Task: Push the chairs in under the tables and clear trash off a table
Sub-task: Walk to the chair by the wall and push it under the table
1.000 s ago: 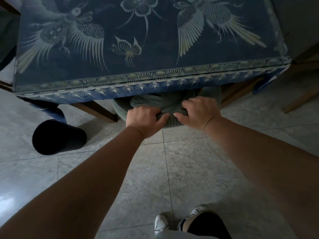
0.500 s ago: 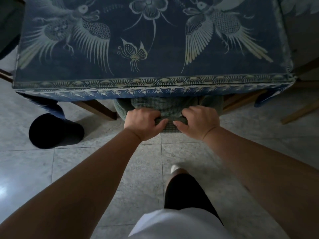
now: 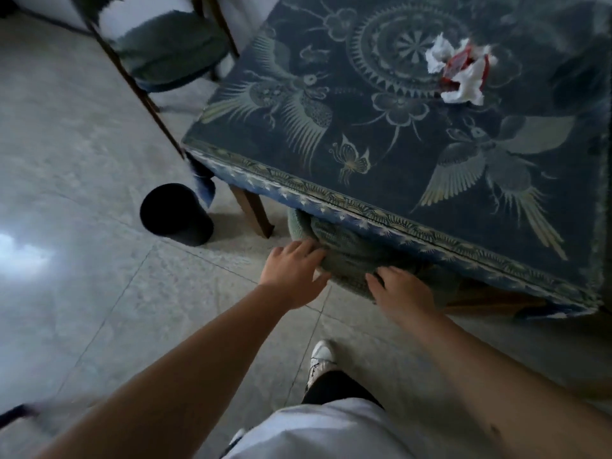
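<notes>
Nearest you, a white shoe (image 3: 322, 357) stands on the tiled floor (image 3: 82, 200). Your left hand (image 3: 293, 275) lies on the near edge of the green-cushioned chair (image 3: 344, 260), fingers straight and slightly spread, gripping nothing. Your right hand (image 3: 402, 291) rests on the same cushion edge just beside it, fingers extended and flat (tips blurred, no grip evident). The chair sits mostly under the table (image 3: 414, 207), only its near cushion edge showing below the blue patterned cloth. A black bin (image 3: 175, 214) stands on the floor near the table's left corner. On the tabletop, far right, lies the trash (image 3: 460, 69): crumpled white tissue with a red wrapper. A second chair (image 3: 169, 49) stands beyond the far left corner, not tucked in.
</notes>
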